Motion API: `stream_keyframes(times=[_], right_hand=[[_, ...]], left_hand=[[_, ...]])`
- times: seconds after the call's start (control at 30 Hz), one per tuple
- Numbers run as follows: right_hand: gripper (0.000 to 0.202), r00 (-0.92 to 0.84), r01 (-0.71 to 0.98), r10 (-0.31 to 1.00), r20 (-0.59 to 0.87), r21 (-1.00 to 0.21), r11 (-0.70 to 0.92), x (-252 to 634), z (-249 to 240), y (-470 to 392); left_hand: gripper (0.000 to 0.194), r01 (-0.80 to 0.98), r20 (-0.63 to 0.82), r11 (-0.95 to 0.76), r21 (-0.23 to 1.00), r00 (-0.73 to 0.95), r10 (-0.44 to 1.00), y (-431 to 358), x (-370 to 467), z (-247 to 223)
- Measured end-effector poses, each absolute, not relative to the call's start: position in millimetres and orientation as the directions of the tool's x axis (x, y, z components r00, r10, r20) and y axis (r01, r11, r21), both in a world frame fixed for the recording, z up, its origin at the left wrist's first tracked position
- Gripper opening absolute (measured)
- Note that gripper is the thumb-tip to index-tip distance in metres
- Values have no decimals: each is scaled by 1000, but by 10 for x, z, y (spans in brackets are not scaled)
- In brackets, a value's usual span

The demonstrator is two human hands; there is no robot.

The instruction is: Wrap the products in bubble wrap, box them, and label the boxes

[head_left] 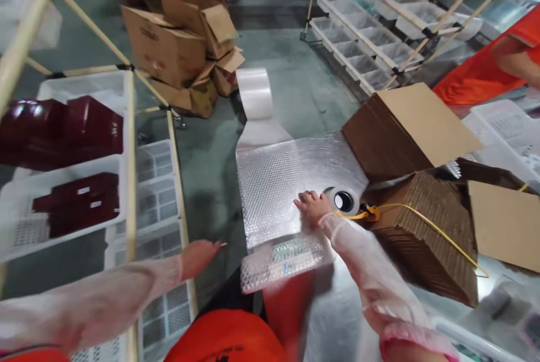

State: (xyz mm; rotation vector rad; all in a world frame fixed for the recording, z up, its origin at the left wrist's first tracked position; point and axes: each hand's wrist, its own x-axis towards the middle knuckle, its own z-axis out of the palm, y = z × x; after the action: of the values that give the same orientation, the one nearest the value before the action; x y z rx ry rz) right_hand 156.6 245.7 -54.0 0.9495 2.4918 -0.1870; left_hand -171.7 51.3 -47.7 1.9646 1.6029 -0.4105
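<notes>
A sheet of bubble wrap [270, 193] lies over the metal table [331, 156], joined to a roll of bubble wrap [256, 94] at the far edge. At the near end is a bubble-wrapped package [287, 263], with something greenish and a white label showing through. My right hand [314, 208] rests on the sheet's right edge, fingers spread, beside a roll of tape [345, 201]. Off the table to the left, my left hand [201, 258] hangs in the air with fingers closed. A small pale tip shows at its fingertips, too small to name.
Strapped flat cardboard [422, 238] and a folded carton [405, 131] stand at the right. Racks hold clear bins [358, 41] and dark red items [84, 204] in white baskets. Cardboard boxes [177, 41] lie behind. A person in orange [485, 69] is at far right.
</notes>
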Motion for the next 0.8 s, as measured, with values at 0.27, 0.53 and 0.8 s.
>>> stream_keyframes(times=[0.27, 0.53, 0.8], right_hand=[[63, -554, 761, 705, -443, 74, 645, 1627, -713, 2372], [57, -581, 751, 687, -437, 39, 660, 1718, -665, 2421], [83, -604, 706, 639, -476, 54, 706, 1770, -697, 2505]], left_hand=[[53, 959, -272, -225, 175, 266, 925, 1593, -821, -283], [35, 885, -354, -333, 324, 440, 825, 1649, -191, -437], [34, 853, -397, -380, 358, 508, 765, 1832, 226, -610]])
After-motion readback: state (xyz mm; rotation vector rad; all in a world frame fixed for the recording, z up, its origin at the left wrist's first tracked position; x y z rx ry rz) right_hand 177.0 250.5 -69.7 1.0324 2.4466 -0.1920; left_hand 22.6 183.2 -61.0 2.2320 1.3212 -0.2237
